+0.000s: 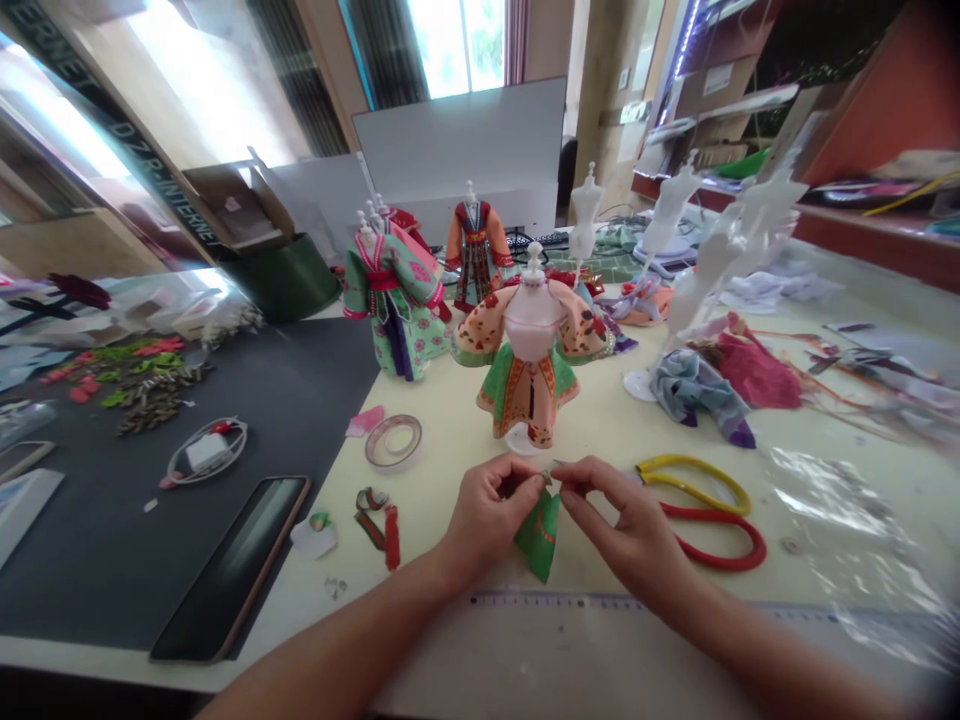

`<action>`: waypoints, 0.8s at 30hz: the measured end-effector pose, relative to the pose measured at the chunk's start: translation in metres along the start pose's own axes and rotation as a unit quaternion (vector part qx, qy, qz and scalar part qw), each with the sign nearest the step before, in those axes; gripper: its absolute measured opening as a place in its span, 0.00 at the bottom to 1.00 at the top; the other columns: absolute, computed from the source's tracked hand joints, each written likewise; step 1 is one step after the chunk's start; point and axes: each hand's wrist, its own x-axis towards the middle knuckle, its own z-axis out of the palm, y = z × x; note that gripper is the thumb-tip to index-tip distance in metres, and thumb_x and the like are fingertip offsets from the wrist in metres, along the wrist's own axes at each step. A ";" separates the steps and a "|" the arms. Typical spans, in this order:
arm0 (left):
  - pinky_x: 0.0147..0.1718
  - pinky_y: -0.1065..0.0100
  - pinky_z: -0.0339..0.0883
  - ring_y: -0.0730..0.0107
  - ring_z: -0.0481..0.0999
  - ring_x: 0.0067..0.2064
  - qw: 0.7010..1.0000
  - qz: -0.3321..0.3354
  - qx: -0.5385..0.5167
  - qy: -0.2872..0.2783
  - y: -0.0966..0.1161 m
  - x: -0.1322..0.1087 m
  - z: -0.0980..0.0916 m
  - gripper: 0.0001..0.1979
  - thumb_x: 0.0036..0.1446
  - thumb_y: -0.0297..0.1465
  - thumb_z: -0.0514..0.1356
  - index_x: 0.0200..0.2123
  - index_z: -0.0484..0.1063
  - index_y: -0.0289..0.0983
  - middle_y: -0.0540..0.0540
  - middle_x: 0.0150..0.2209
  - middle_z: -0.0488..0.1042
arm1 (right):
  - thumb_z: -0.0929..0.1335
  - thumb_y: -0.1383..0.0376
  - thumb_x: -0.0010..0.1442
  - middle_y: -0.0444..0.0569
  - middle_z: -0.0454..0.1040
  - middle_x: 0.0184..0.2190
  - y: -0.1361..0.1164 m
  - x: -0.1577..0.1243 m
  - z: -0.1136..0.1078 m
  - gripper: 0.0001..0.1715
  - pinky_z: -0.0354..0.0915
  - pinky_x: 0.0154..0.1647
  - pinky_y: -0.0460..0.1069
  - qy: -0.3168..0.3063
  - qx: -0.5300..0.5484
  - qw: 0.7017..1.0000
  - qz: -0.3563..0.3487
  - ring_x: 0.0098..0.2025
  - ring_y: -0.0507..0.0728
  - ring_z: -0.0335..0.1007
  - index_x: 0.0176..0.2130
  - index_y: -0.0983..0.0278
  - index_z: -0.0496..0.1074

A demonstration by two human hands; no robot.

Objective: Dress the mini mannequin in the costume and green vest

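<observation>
Between my hands hangs a small piece of green cloth [540, 545] with an orange pattern, its lower end narrowing to a point. My left hand [487, 515] pinches its top edge between thumb and fingers. My right hand [626, 515] is closed in a pinch close beside that edge; a thin sliver shows at its fingertips, too small to name. Just beyond my hands stands a small dress form [531, 335] in a peach, floral-sleeved top and a green and peach skirt. Scissors with one yellow and one red handle [724, 550] lie right of my right hand.
Dressed mini forms [397, 290] stand behind, left of bare white forms [587, 210]. A tape roll [394, 442], ribbon scraps [391, 535] and a phone [232, 570] lie left. Crumpled cloth [697, 390] and clear plastic [847, 540] lie right. A ruler [525, 601] runs along the front.
</observation>
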 end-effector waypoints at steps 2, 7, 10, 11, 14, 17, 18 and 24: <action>0.27 0.73 0.64 0.74 0.69 0.26 1.000 -0.010 -0.021 -0.007 -0.002 0.000 0.001 0.08 0.51 0.34 0.61 0.28 0.71 0.34 0.50 0.23 0.70 | 0.65 0.66 0.58 0.46 0.72 0.30 -0.001 0.001 0.001 0.04 0.65 0.37 0.49 -0.011 0.012 1.000 0.015 0.34 0.54 0.68 0.35 0.62 0.70; 0.28 0.73 0.65 0.73 0.70 0.27 1.000 -0.018 -0.021 -0.008 -0.005 -0.002 0.004 0.08 0.50 0.34 0.62 0.28 0.73 0.34 0.49 0.25 0.73 | 0.65 0.66 0.58 0.44 0.72 0.28 0.005 0.005 0.002 0.03 0.65 0.37 0.49 -0.017 0.045 0.997 0.056 0.33 0.53 0.68 0.31 0.63 0.68; 0.29 0.72 0.66 0.73 0.71 0.28 1.000 -0.016 -0.022 -0.006 -0.007 -0.002 0.004 0.09 0.50 0.34 0.62 0.29 0.73 0.33 0.48 0.26 0.73 | 0.65 0.65 0.58 0.44 0.70 0.27 0.008 0.007 0.002 0.05 0.64 0.36 0.48 -0.018 0.057 0.997 0.057 0.32 0.53 0.67 0.29 0.63 0.67; 0.28 0.72 0.66 0.73 0.71 0.27 1.000 -0.017 -0.024 -0.005 -0.007 -0.002 0.004 0.09 0.50 0.34 0.62 0.29 0.73 0.33 0.49 0.25 0.73 | 0.65 0.65 0.57 0.43 0.70 0.26 0.009 0.007 0.002 0.06 0.64 0.35 0.48 -0.019 0.056 0.997 0.057 0.32 0.53 0.66 0.29 0.63 0.67; 0.28 0.73 0.65 0.74 0.70 0.27 0.999 -0.026 -0.030 -0.010 -0.007 -0.002 0.004 0.08 0.49 0.34 0.62 0.29 0.73 0.33 0.49 0.25 0.72 | 0.65 0.65 0.57 0.43 0.69 0.26 0.008 0.007 0.001 0.06 0.63 0.34 0.47 -0.028 0.055 0.996 0.062 0.31 0.53 0.65 0.28 0.63 0.66; 0.28 0.73 0.65 0.75 0.70 0.27 0.998 -0.036 -0.043 -0.019 -0.005 -0.003 0.004 0.07 0.49 0.32 0.62 0.30 0.72 0.34 0.49 0.26 0.72 | 0.65 0.66 0.56 0.42 0.68 0.25 0.006 0.006 0.000 0.06 0.62 0.34 0.47 -0.039 0.070 0.994 0.073 0.31 0.52 0.65 0.27 0.63 0.65; 0.29 0.73 0.65 0.75 0.70 0.28 0.998 -0.037 -0.048 -0.022 -0.004 -0.003 0.004 0.07 0.48 0.31 0.62 0.30 0.72 0.34 0.50 0.26 0.72 | 0.65 0.66 0.56 0.42 0.68 0.25 0.005 0.006 0.000 0.06 0.62 0.34 0.47 -0.043 0.077 0.993 0.077 0.30 0.52 0.65 0.26 0.63 0.65; 0.26 0.74 0.62 0.77 0.67 0.25 0.997 -0.047 -0.060 -0.028 0.002 -0.003 0.002 0.06 0.46 0.30 0.62 0.27 0.71 0.33 0.51 0.23 0.70 | 0.64 0.66 0.55 0.42 0.68 0.25 0.003 0.006 -0.002 0.06 0.62 0.33 0.47 -0.053 0.094 0.990 0.091 0.30 0.52 0.65 0.26 0.63 0.65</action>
